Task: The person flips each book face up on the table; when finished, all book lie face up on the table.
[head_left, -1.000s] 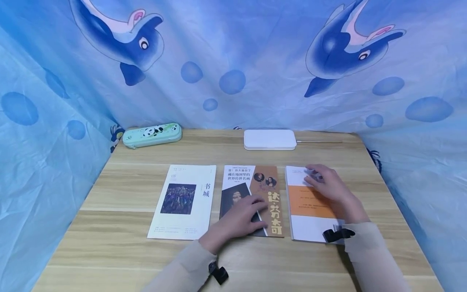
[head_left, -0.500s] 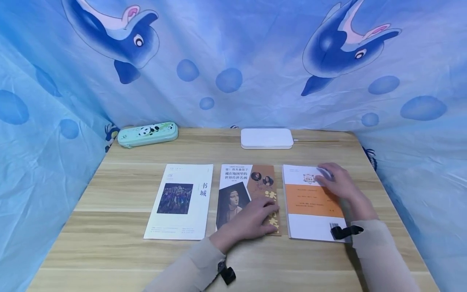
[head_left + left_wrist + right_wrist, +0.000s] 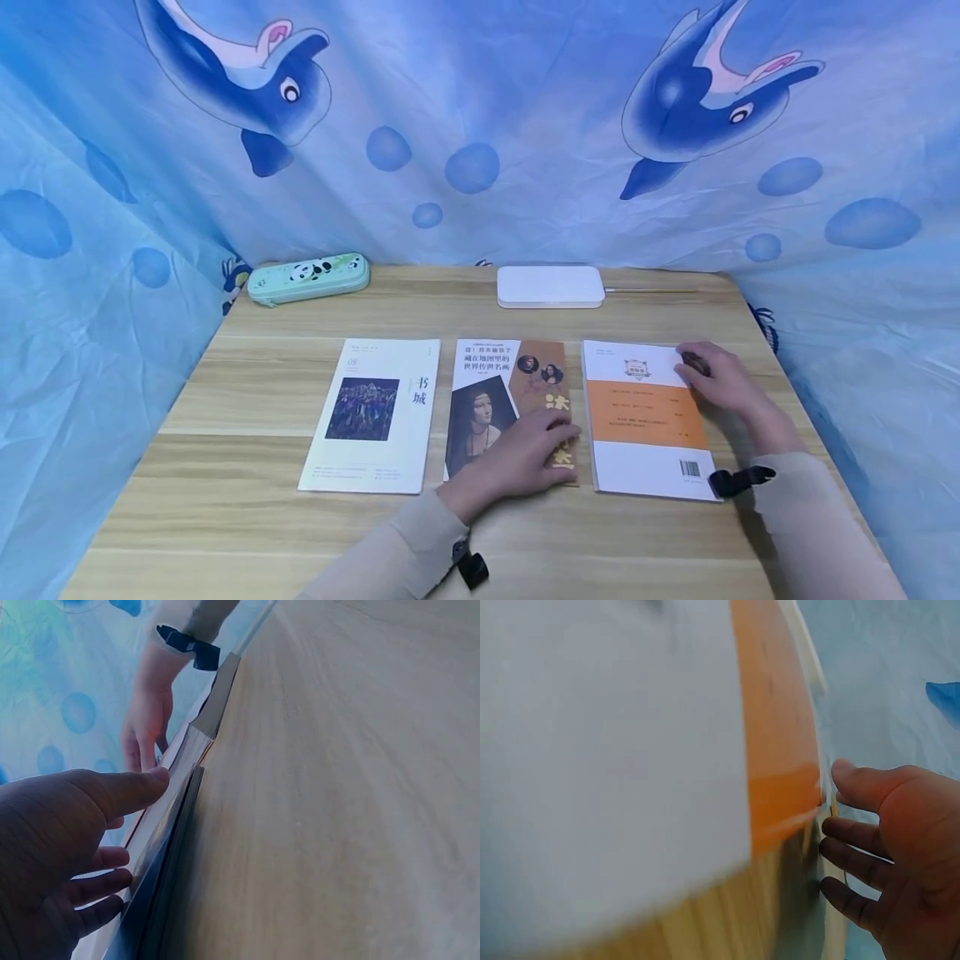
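Three thin books lie flat in a row. My left hand [image 3: 517,457] is over the lower part of the middle brown-and-white book [image 3: 480,358] with a portrait on its cover, hiding part of its yellow lettering. In the left wrist view, the thumb and fingers of the left hand [image 3: 67,840] are spread, gripping nothing. My right hand [image 3: 726,385] is at the upper right edge of the right-hand white-and-orange book [image 3: 637,408]. In the right wrist view, the right hand's [image 3: 907,840] fingers are loosely bent beside that book's edge; whether they touch it I cannot tell.
To the left lies a white book [image 3: 367,458] with a dark picture. Along the back of the wooden table [image 3: 187,517] are a mint panda pencil case [image 3: 309,280] and a white box-like device [image 3: 551,287] with a thin cable. Blue dolphin-print cloth [image 3: 525,100] hangs around.
My right hand has moved right, from over the white-and-orange book to its right edge, uncovering the emblem and barcode. The left hand has shifted slightly right over the middle book.
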A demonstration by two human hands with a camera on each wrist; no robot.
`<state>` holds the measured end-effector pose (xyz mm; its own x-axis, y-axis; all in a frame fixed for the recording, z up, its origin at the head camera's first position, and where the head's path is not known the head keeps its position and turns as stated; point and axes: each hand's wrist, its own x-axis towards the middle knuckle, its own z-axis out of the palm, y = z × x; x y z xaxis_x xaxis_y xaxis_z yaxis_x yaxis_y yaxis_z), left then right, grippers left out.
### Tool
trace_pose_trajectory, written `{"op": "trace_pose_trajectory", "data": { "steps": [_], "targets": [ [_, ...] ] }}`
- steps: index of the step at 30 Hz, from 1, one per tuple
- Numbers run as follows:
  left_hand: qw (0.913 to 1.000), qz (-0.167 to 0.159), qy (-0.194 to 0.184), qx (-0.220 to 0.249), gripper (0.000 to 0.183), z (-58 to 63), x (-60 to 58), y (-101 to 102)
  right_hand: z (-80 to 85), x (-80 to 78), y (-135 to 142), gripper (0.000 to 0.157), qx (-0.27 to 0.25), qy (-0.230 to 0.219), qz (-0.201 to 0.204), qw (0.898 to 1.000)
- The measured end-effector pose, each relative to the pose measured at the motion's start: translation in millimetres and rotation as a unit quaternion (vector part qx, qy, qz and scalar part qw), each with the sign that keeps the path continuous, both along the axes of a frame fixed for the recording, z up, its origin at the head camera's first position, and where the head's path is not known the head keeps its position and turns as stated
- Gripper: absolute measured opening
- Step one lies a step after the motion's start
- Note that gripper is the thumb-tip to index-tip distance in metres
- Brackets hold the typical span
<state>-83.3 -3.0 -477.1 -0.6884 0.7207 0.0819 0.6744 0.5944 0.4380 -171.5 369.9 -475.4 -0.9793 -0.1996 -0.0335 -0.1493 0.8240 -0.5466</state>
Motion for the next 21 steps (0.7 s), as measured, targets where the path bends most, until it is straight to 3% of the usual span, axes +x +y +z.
{"op": "trace_pose_trajectory", "data": {
  "steps": [8, 14, 21],
  "targets": [
    [0.9999, 0.01, -0.003, 0.012, 0.062, -2.5, 0.8, 4, -4.2, 3.0, 8, 0.042, 0.021, 0.032, -0.007, 0.999],
    [0.9996, -0.001, 0.001, 0.027, 0.059, -2.6, 2.9, 15, -10.5, 3.2, 10, 0.043, 0.02, 0.05, -0.006, 0.999],
    [0.9992, -0.029, 0.024, 0.014, 0.065, -1.5, 9.7, 30, -15.3, 0.7, 12, 0.056, 0.004, 0.012, 0.04, 0.999]
  ]
}}
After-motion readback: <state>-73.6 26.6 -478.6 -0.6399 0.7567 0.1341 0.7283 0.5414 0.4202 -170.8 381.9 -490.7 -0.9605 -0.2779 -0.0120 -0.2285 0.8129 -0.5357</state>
